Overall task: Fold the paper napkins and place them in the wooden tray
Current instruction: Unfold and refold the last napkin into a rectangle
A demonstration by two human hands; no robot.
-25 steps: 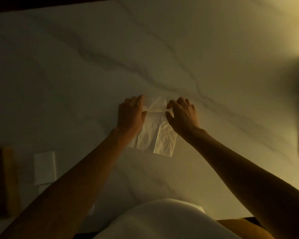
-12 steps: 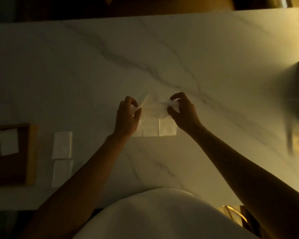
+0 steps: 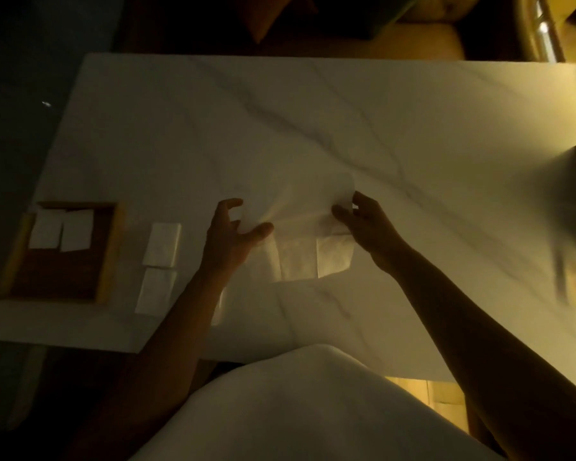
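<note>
Pinched by the right hand at its far corner, the paper napkin is stretched toward the spread left hand, whose hold on it cannot be told; the thin sheet could be torn if pulled tauter; the wooden tray lies well left of the grip.

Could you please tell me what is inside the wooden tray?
The wooden tray holds a left napkin and a right napkin, folded, side by side at its far end; the rest is bare wood. Anything beneath them is covered.
</note>
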